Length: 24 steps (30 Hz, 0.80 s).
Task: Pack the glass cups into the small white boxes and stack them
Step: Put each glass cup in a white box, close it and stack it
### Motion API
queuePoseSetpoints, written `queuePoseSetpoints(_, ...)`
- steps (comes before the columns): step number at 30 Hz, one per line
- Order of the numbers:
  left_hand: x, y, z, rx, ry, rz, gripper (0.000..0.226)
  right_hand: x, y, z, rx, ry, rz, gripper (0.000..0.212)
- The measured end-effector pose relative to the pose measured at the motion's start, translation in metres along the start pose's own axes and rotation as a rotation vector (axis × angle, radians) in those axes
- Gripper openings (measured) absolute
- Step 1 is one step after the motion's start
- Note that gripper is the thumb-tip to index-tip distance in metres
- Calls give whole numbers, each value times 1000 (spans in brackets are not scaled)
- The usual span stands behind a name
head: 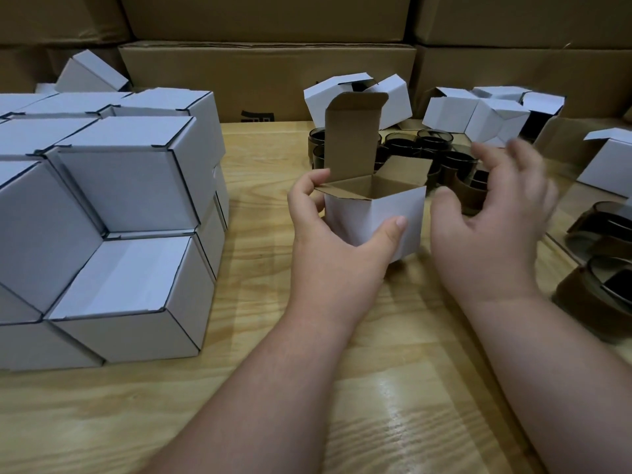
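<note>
My left hand (331,234) grips a small white box (383,213) at mid-table, thumb on its front wall and fingers round its left side. The box's lid stands upright and its side flaps are open; its brown inside looks empty. My right hand (492,213) hovers just right of the box, fingers spread and motion-blurred, holding nothing. Behind the box several dark glass cups (434,145) stand in a cluster. More dark cups (602,254) lie at the right edge. A two-layer stack of closed white boxes (130,206) fills the left.
Several empty white boxes (478,114) lie tumbled behind the cups, and another (608,162) sits at far right. Large brown cartons (266,73) wall off the back. The wooden table (260,388) stretches toward me.
</note>
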State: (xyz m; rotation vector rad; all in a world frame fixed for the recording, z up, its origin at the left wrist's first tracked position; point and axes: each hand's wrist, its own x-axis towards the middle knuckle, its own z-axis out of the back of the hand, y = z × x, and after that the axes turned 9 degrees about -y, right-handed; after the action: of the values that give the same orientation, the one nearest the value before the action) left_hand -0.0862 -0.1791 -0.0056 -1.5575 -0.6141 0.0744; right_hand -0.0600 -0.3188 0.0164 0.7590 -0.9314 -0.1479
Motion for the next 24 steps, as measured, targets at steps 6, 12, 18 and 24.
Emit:
queuePoseSetpoints(6, 1, 1, 0, 2, 7, 8, 82, 8, -4, 9, -452, 108, -39, 70)
queuePoseSetpoints(12, 1, 2, 0, -8, 6, 24, 81, 10, -15, 9, -423, 307, -199, 64)
queuePoseSetpoints(18, 0, 1, 0, -5, 0, 29, 80, 10, -10, 8, -369, 238, -144, 54)
queuePoseSetpoints(24, 0, -1, 0, -6, -19, 34, 79, 4, -2, 3, -168, 201, -57, 34)
